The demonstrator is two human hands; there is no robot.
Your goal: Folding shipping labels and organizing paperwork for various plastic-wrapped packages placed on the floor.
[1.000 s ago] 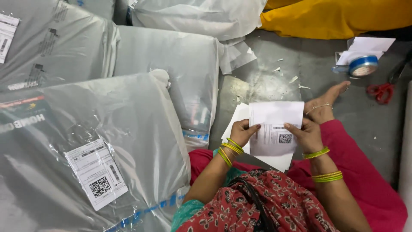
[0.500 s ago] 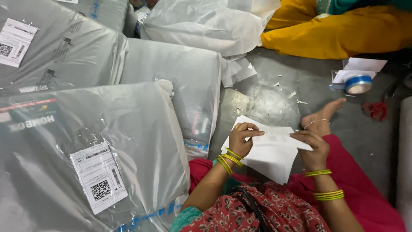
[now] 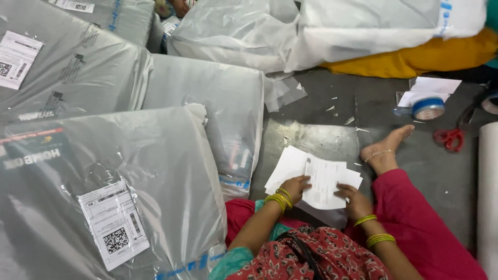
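- The person is sitting on the floor (image 3: pixel 321 135), and both hands are working a small stack of white papers (image 3: pixel 311 179) at lower centre of the frame.
- The left hand (image 3: pixel 295 187) is pinching the stack's near edge, grip closed on the papers.
- The right hand (image 3: pixel 355 201) is holding the top sheet's right side, fingers closed on it too.
- By the look of it, sheets are being sorted or separated; pulling one free calls for a light thumb slide so only one lifts.
- Grey plastic parcel bags (image 3: pixel 104 171) are filling the left half of the frame, sealed and stuffed; what is inside I cannot tell.
- A printed label (image 3: pixel 113 224) is sitting on the nearest bag.
- A tape roll (image 3: pixel 428 108) and red scissors (image 3: pixel 450 139) are lying at right.
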